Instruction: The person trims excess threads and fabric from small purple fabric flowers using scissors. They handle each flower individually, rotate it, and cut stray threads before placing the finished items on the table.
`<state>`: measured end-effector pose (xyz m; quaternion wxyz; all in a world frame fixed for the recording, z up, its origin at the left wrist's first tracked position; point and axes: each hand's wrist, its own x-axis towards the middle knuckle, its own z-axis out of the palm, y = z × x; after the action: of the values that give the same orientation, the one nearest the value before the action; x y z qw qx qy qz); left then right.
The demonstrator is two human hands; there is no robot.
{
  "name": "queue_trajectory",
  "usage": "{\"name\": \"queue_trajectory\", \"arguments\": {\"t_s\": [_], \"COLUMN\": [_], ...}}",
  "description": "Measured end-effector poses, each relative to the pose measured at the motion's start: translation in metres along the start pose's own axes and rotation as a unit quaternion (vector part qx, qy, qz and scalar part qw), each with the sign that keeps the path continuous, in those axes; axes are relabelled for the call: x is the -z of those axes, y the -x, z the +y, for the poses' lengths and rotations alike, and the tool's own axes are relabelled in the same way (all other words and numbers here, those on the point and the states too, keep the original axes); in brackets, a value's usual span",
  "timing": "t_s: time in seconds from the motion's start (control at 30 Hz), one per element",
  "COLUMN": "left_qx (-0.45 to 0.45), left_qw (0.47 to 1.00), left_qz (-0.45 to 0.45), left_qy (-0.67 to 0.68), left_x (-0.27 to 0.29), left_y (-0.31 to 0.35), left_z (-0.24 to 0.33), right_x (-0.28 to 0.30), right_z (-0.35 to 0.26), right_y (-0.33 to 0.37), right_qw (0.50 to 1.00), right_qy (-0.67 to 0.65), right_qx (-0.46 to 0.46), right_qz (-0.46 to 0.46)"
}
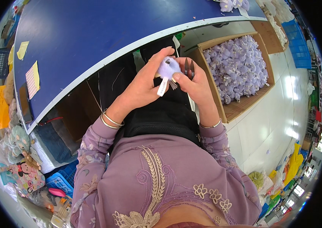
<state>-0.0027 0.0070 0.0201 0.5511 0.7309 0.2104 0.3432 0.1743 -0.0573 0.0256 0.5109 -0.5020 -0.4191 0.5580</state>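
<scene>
My left hand (142,83) is closed around a small lilac plush piece (168,69) above my lap. A dark spot shows on its fluffy face, and a white fabric label (162,87) hangs from its lower edge. From the other side, the thumb of my right hand (198,88) presses on the plush. Small thread snips (187,67) are tucked in the right hand, their two dark blades pointing up between the fingers; the handle is hidden in the palm.
A blue table (92,32) with a pale edge spans the far side, bearing a sticker sheet (32,79) and lilac plush pieces (231,4). At right, a cardboard box (213,85) holds many similar lilac pieces (237,68). Blue crates (297,45) stand beyond; bagged plush toys (26,176) lie at left.
</scene>
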Motion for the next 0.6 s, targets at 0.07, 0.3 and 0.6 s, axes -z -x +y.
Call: {"name": "queue_trajectory", "arguments": {"t_s": [0.07, 0.3, 0.6], "left_qx": [0.053, 0.17, 0.222], "left_qw": [0.996, 0.974, 0.955], "left_qz": [0.008, 0.046, 0.074], "left_qy": [0.07, 0.14, 0.184], "left_x": [-0.002, -0.006, -0.009], "left_y": [0.005, 0.016, 0.017], "left_z": [0.003, -0.006, -0.004], "right_x": [0.0, -0.001, -0.006], "right_z": [0.001, 0.012, -0.009], "right_y": [0.002, 0.001, 0.011], "right_qw": [1.0, 0.993, 0.973], "right_qy": [0.011, 0.083, 0.181], "right_qx": [-0.005, 0.054, 0.132], "right_qz": [0.014, 0.07, 0.049]}}
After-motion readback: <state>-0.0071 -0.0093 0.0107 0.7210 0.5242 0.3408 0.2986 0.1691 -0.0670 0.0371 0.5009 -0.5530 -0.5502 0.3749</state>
